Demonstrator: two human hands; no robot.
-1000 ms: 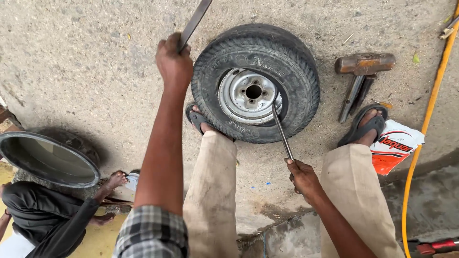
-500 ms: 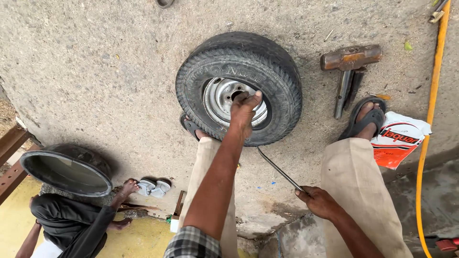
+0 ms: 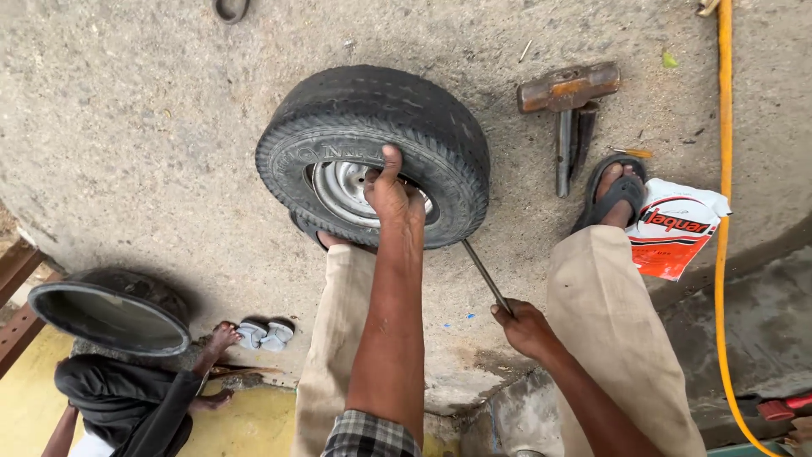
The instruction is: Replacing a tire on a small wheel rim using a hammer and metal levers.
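A small black tyre [image 3: 381, 110] on a silver steel rim [image 3: 338, 190] lies on the rough concrete slab [image 3: 127, 127] in front of me. My left hand [image 3: 393, 193] reaches over it and grips the tyre's inner edge at the rim, thumb up on the sidewall. My right hand [image 3: 524, 328] is closed on a thin metal rod [image 3: 484, 272]; the rod's far end runs under the tyre's near right edge. My left foot [image 3: 331, 239] in a sandal is tucked against the tyre's near side.
A sledgehammer [image 3: 565, 93] lies right of the tyre, beside my right sandalled foot [image 3: 616, 190] and a white-and-red plastic bag [image 3: 677, 233]. A yellow hose [image 3: 723, 254] runs down the right. Lower left, another person [image 3: 127, 406] crouches by a black round basin [image 3: 106, 315].
My left hand came down from holding a flat bar raised beyond the tyre and now grips the tyre at the rim, bar gone. The rod moved from the rim to the tyre's near edge.
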